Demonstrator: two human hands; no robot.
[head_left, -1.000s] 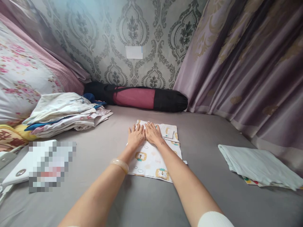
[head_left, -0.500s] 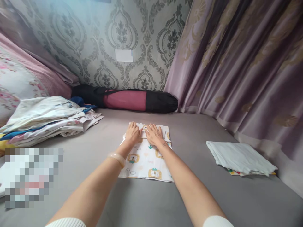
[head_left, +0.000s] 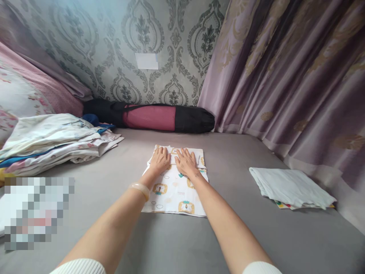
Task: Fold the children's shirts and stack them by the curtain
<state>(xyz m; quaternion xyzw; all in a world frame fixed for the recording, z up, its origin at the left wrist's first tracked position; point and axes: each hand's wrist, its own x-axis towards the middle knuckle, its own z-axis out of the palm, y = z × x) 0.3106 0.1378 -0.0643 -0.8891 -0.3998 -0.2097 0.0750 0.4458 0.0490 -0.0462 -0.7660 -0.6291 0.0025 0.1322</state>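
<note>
A clothes pile (head_left: 59, 139) lies at the left of the frame. In the centre, the left hand (head_left: 160, 159) and then the right hand (head_left: 186, 161) rest palm-down, fingers extended (neither grips anything), on the upper part of a lion-print cloth (head_left: 173, 196); a folded pale cloth (head_left: 292, 186) lies at right.

ok so the cloth (head_left: 175, 190)'s on the sheet (head_left: 242, 232), clothes pile (head_left: 57, 133) left, second cloth (head_left: 291, 186) right, bag (head_left: 151, 117) behind by the wall (head_left: 175, 23)

Printed cloth (head_left: 176, 194) partly hidden, pixelated item (head_left: 37, 213)
</note>
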